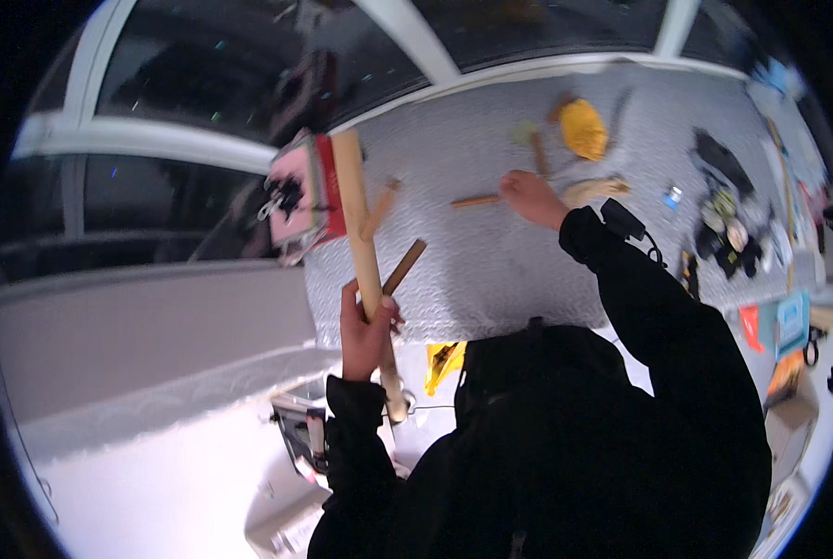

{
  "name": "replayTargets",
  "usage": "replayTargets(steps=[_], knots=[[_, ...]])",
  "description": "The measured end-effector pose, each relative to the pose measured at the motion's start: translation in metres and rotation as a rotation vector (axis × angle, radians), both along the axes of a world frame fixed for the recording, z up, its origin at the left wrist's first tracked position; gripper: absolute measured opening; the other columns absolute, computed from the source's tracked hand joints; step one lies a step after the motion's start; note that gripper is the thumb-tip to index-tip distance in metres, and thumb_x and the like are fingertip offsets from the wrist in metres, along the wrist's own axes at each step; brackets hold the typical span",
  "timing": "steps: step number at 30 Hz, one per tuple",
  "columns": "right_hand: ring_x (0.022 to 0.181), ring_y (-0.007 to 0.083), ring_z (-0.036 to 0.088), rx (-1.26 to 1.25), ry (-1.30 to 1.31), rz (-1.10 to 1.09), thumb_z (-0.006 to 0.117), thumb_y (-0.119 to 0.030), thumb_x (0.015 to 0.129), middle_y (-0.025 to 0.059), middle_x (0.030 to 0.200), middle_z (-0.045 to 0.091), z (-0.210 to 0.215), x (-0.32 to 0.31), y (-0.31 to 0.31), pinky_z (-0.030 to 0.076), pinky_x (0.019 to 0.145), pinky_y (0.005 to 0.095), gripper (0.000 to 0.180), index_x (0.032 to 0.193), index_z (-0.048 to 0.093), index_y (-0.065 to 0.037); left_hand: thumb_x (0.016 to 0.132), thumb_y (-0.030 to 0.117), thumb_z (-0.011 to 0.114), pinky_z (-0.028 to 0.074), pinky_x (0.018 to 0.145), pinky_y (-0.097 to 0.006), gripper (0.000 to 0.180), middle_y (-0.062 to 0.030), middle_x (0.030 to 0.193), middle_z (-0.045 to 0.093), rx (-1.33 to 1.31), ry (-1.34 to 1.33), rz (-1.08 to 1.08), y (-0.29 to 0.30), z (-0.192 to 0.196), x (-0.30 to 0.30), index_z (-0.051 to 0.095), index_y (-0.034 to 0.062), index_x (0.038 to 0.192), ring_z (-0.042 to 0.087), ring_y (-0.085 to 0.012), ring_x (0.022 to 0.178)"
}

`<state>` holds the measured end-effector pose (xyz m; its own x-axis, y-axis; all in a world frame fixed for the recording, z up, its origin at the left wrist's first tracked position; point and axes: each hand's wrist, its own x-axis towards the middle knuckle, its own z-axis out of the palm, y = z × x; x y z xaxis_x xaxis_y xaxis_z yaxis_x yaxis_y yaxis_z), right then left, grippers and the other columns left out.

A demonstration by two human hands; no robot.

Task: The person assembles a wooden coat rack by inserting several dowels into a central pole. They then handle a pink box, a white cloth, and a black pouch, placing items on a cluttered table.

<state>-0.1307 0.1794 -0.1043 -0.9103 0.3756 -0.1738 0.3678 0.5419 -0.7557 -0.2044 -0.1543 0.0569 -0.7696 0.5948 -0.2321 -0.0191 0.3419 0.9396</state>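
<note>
Nearest to the camera, the person's dark jacket (565, 447) filled the lower middle of the view, and both sleeves came out from it. Below the left sleeve, some papers (291, 522) and a small dark device (300, 433) lay on a white surface (155, 466).

The left hand (365, 331) was closed around a long wooden post (365, 252), gripping it in its lower part. The post stood almost upright in the picture, a little tilted, and its lower end showed under the hand. Two short pegs (404, 266) stuck out from the post on its right side, one just above the hand and one higher. Beside the top of the post, on its left, there was a pink and red block (303, 191) with something dark on its face; it touched the post or stood just beside it, the view did not allow to tell which.

Behind the post lay a grey textured mat (491, 242). A yellow thing (442, 363) lay just under its near edge.

Farther on the mat, the right hand (531, 197) reached out, with fingers curled down at the end of a thin stick (475, 200). It seemed to grip the stick, but the hand was small and blurred there. A pale wooden piece (595, 190) lay just right of this hand, and a black box (623, 221) was near the right wrist.

Still farther, an orange cloth (584, 129) rested on the mat. Well to the right, dark tools (728, 210) were scattered. At the back stood dark window panes with white frames (146, 140).
</note>
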Motion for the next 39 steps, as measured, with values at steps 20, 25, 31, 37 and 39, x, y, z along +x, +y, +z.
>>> replayTargets(steps=[20, 25, 31, 37, 39], knots=[[0.11, 0.0327, 0.055, 0.282, 0.012, 0.033, 0.045, 0.001, 0.09, 0.0176, 0.122, 0.057, -0.138, -0.059, -0.05, 0.044, 0.094, 0.0419, 0.05, 0.133, 0.054, -0.022, 0.102, 0.039, 0.035, 0.044, 0.074, -0.034, 0.045, -0.0035, 0.098, 0.055, 1.172, -0.566, 0.387, -0.01, 0.057, -0.054, 0.046, 0.0122, 0.135, 0.052, -0.0161, 0.08], [0.118, 0.0325, 0.052, 0.137, 0.178, -0.013, 0.042, -0.005, 0.094, 0.0151, 0.128, 0.055, -0.128, -0.063, -0.041, 0.041, 0.099, 0.0457, 0.045, 0.132, 0.055, -0.025, 0.098, 0.054, 0.039, 0.042, 0.073, -0.031, 0.064, -0.0032, 0.099, 0.053, 1.103, -0.446, 0.35, -0.007, 0.057, -0.032, 0.04, 0.0047, 0.139, 0.047, -0.0133, 0.08], [0.125, 0.0331, 0.046, 0.349, -0.242, -0.104, 0.036, -0.018, 0.101, 0.0157, 0.137, 0.048, -0.141, -0.097, -0.02, 0.034, 0.106, 0.0535, 0.037, 0.135, 0.047, -0.012, 0.096, 0.041, 0.053, 0.044, 0.073, -0.033, 0.056, 0.0005, 0.095, 0.054, 1.067, -0.39, 0.421, -0.011, 0.076, -0.02, 0.039, 0.0103, 0.142, 0.05, -0.0111, 0.077], [0.123, 0.0356, 0.048, 0.435, -0.373, 0.096, 0.039, -0.016, 0.101, 0.0153, 0.147, 0.036, -0.16, -0.11, 0.008, 0.041, 0.103, 0.0532, 0.042, 0.143, 0.038, -0.012, 0.097, 0.037, 0.054, 0.04, 0.063, -0.027, 0.054, -0.0003, 0.095, 0.055, 1.101, -0.369, 0.323, -0.016, 0.081, -0.023, 0.035, 0.0169, 0.144, 0.046, -0.0088, 0.067], [0.121, 0.0358, 0.05, 0.583, -0.263, 0.115, 0.042, -0.014, 0.1, 0.0151, 0.149, 0.034, -0.151, -0.113, 0.004, 0.044, 0.1, 0.0502, 0.045, 0.144, 0.037, -0.014, 0.097, 0.036, 0.053, 0.038, 0.06, -0.026, 0.055, -0.0005, 0.095, 0.055, 1.122, -0.394, 0.32, -0.018, 0.081, -0.027, 0.035, 0.0168, 0.144, 0.045, -0.008, 0.064]])
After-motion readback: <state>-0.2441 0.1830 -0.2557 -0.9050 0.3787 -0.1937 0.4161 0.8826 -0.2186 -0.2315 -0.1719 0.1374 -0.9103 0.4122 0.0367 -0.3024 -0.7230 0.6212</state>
